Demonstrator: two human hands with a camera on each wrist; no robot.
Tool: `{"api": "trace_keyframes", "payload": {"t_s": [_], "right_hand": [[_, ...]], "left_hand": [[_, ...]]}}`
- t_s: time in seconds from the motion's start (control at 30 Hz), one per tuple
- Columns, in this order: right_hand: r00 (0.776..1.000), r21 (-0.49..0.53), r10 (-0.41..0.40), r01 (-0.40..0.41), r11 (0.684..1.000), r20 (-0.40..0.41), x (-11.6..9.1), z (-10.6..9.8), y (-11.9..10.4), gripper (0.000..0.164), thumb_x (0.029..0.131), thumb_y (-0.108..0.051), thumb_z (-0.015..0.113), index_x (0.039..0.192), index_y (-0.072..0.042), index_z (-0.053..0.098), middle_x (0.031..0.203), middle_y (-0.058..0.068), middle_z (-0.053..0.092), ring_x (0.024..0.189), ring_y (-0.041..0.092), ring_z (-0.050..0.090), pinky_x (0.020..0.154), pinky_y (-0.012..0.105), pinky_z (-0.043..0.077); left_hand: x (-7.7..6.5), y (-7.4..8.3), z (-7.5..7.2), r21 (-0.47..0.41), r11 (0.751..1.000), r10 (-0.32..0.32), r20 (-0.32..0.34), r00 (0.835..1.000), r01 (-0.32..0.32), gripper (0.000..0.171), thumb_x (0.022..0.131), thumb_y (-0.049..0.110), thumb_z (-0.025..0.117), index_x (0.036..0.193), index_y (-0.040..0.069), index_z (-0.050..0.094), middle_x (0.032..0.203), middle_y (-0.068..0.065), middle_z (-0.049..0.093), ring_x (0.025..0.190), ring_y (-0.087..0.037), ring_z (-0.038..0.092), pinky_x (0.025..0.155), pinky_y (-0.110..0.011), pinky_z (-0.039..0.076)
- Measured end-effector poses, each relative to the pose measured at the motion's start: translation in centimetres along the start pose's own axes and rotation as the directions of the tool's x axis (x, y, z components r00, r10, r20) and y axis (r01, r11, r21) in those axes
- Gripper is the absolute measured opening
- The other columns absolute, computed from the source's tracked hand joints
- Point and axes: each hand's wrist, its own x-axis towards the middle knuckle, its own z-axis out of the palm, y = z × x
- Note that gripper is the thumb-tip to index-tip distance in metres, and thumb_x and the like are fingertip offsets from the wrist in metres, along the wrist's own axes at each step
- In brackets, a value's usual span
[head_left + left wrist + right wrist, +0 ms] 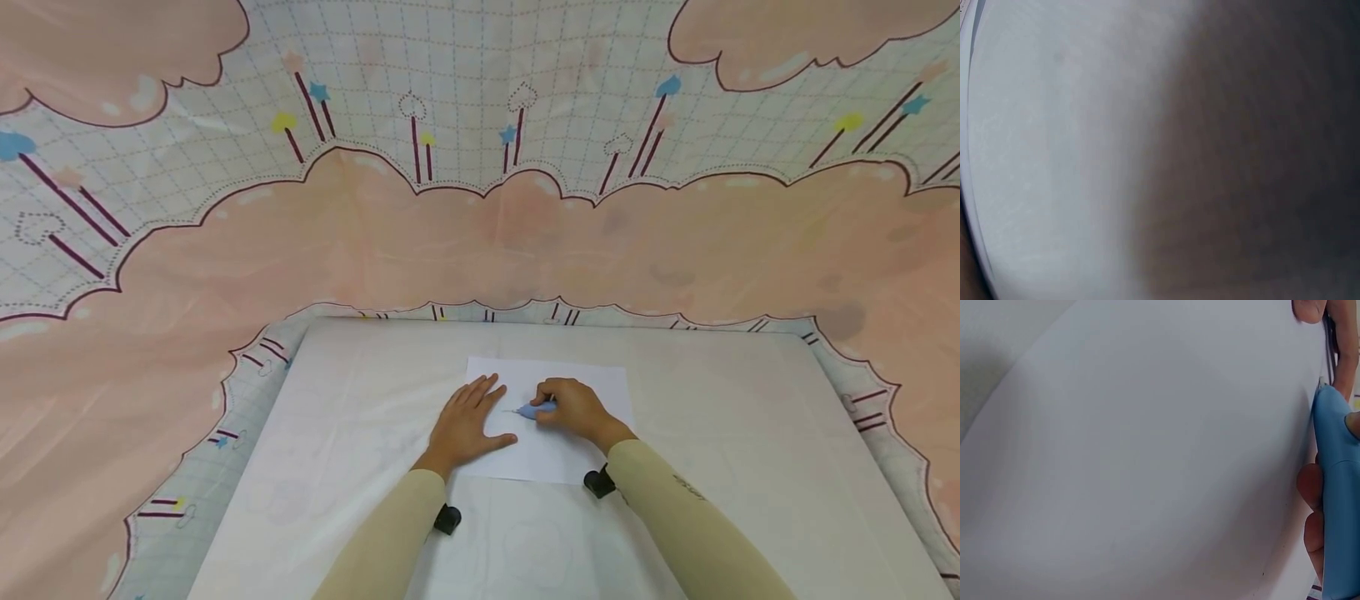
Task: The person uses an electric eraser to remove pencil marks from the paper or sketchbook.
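Note:
A white sheet of paper (pixel 547 461) lies on the covered table. My left hand (pixel 461 423) rests on its left part with fingers and thumb spread. My right hand (pixel 579 410) grips a thick blue pen-shaped tool (pixel 534 410), its tip pointing left towards the left hand. In the right wrist view the tool (pixel 1340 487) shows a small metal tip at the paper, with fingers (pixel 1310 486) curled round its body; its exact kind is unclear. A thin dark line extends left of the tip. The left wrist view is mostly a blurred pale surface and a dark area.
A white cloth covers the table (pixel 360 392), whose far edge meets a patterned pink and white curtain (pixel 480 242). A small black device (pixel 447 519) sits at the left wrist, another black device (pixel 598 482) at the right.

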Motion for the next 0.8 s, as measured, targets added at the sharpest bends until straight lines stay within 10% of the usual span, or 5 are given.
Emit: {"api": "trace_keyframes", "payload": {"t_s": [0.8], "right_hand": [[0.998, -0.014, 0.052, -0.051, 0.999, 0.021, -0.9, -1.1, 0.6, 0.01, 0.079, -0.016, 0.08, 0.082, -0.02, 0.071, 0.087, -0.009, 0.069, 0.081, 0.012, 0.059, 0.081, 0.037, 0.052]], "left_hand": [[0.0, 0.3, 0.0, 0.007, 1.0, -0.02, 0.009, 1.0, 0.02, 0.092, 0.084, 0.079, 0.048, 0.156, 0.025, 0.029, 0.165, 0.007, 0.015, 0.152, -0.016, 0.012, 0.124, -0.04, 0.013]]}}
